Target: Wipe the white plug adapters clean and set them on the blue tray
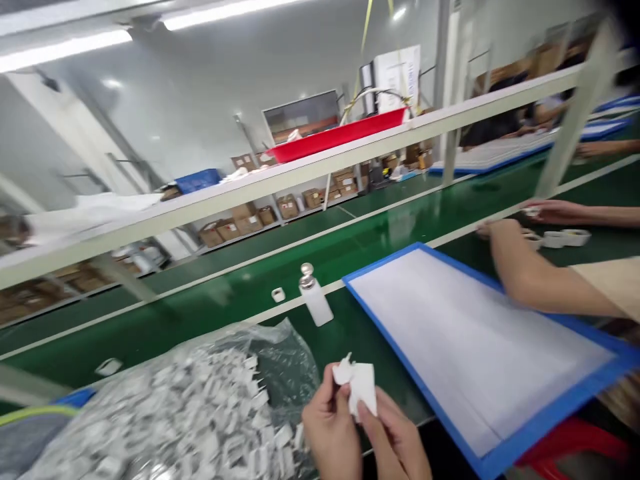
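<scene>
My left hand (331, 430) pinches a small white plastic part (343, 371) with a thin prong sticking up. My right hand (395, 433) is closed on a flat, squarish white piece (363, 387), held right against that part. Whether the white piece is cloth or plastic I cannot tell. Left of my hands, a clear plastic bag (287, 353) lies spread out with a big heap of small white plastic parts (200, 407) on it. A white bottle with a metal pump top (317, 303) stands just beyond my hands.
A blue-framed white tray (425, 300) lies to the right. Beyond it, a co-worker's hands (505, 233) handle white rings (575, 237). A loose white part (278, 294) sits on the green conveyor belt (240, 280). Overhead, a shelf (220, 200) carries a red tray (345, 137).
</scene>
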A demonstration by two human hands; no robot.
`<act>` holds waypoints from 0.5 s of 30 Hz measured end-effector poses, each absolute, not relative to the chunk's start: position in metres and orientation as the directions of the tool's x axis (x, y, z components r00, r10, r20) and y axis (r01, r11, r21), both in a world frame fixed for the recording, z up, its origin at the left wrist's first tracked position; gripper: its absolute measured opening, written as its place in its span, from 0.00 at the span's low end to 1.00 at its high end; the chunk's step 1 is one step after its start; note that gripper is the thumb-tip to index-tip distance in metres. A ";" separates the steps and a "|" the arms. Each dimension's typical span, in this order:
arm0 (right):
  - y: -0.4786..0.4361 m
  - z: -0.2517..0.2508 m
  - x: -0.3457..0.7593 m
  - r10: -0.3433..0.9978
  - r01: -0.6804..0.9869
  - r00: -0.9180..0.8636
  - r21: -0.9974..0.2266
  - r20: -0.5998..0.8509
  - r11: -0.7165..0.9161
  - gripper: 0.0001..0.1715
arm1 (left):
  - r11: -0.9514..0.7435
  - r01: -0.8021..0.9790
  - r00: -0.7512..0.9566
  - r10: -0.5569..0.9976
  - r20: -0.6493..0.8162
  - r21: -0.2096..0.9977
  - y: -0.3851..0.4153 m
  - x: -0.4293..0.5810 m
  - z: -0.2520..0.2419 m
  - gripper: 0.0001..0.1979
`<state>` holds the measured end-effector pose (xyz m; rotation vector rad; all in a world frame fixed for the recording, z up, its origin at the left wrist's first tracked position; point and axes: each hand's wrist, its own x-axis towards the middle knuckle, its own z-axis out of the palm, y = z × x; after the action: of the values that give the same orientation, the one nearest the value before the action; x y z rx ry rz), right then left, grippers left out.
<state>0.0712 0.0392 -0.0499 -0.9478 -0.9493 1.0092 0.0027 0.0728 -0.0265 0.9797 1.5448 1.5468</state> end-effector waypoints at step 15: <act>0.027 -0.031 0.117 0.731 0.470 0.524 -0.864 0.436 0.179 0.13 | 0.277 -0.674 0.016 0.932 -0.361 0.685 0.063 0.009 -0.004 0.14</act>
<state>0.1168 0.0266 -0.0309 -1.4620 -1.1009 0.2509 0.0092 0.0634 -0.0036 0.3643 0.8852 1.2919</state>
